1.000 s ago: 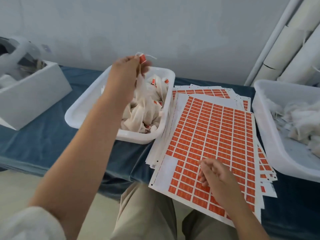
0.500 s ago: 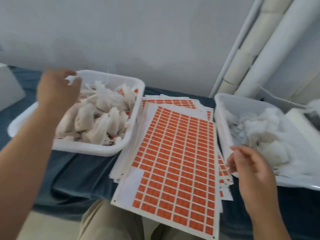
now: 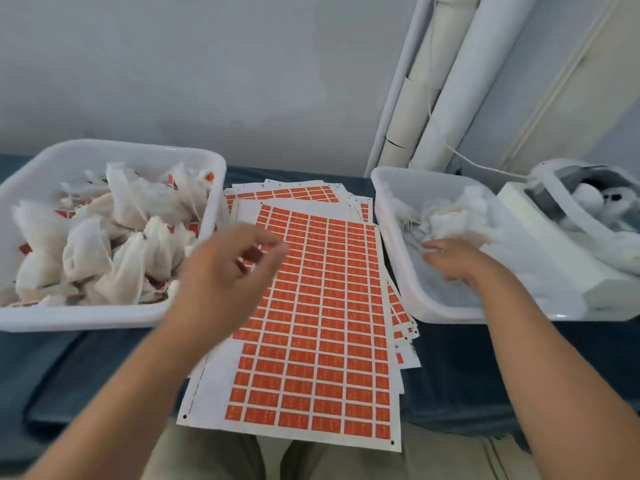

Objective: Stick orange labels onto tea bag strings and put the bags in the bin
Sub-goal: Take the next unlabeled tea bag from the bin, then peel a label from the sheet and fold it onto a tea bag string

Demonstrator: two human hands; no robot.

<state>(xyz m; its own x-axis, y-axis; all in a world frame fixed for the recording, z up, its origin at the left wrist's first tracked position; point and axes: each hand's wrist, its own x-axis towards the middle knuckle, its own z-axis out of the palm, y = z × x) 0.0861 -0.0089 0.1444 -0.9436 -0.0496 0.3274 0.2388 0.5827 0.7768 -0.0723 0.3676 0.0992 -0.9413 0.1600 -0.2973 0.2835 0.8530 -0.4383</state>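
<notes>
Two bare hands are out over a bench [image 3: 450,375] covered in dark blue, seen from the head of the person they belong to.

The left hand [image 3: 221,282] hovers above the top label sheet [image 3: 329,306]. It is blurred, and its fingers [image 3: 266,242] are loosely curled with nothing visible between them.

The right hand [image 3: 453,261] is inside the right bin [image 3: 405,271], palm down, with its fingers against a heap of plain tea bags [image 3: 457,213]. Blur and the heap hide the fingertips, so it is not possible to tell whether they grip a bag.

The top label sheet is white, with a grid of small orange labels [image 3: 349,382] and a bare white patch at its near left corner. It lies on a fanned stack of similar sheets [image 3: 294,194] between the two bins. Its near edge juts past the bench, over the person's tan trousers [image 3: 214,455].

The left bin [image 3: 86,317] is white plastic and sits just beside the left side of the stack. It is piled with labelled tea bags [image 3: 121,244], white gauze pouches with orange tags showing among them.

To the right of the right bin is a white device [image 3: 540,237] with a grey part, too blurred to make out. Behind the bench, white pipes [image 3: 446,81] rise against a pale wall.
</notes>
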